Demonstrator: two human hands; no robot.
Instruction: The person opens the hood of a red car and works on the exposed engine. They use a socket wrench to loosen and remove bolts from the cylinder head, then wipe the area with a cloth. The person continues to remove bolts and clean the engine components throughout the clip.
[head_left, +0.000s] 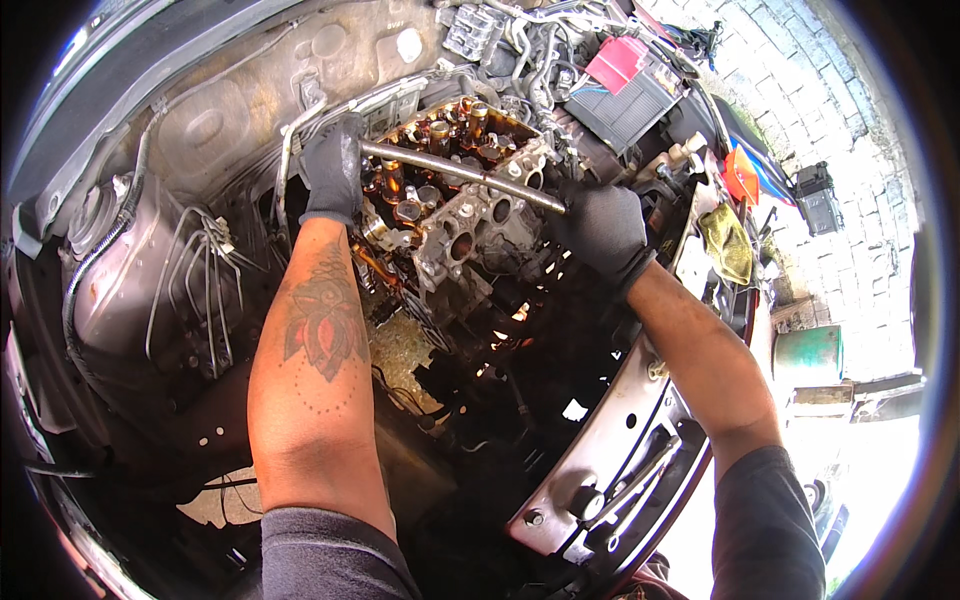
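A long, straight metal bar (pixel 460 172) lies slantwise above an opened engine (pixel 470 215), its right end lower in the picture than its left. My right hand (pixel 605 232), in a dark grey glove, is closed round the right end. At the left end my gloved left hand (pixel 333 168) is closed on the bar; its fingertips are mostly hidden behind the glove's back. Beneath the bar the engine's top shows amber, oily valve parts (pixel 440 135), and round ports (pixel 461 246) line its grey metal side.
A battery (pixel 630 100) with a red cover (pixel 616 64) sits at the far right of the engine bay. Wrenches (pixel 640 485) rest on the front body panel (pixel 590 455). A yellowish cloth (pixel 727 245) hangs over its edge near an orange object (pixel 740 175). Thin metal lines (pixel 205 285) stand at left.
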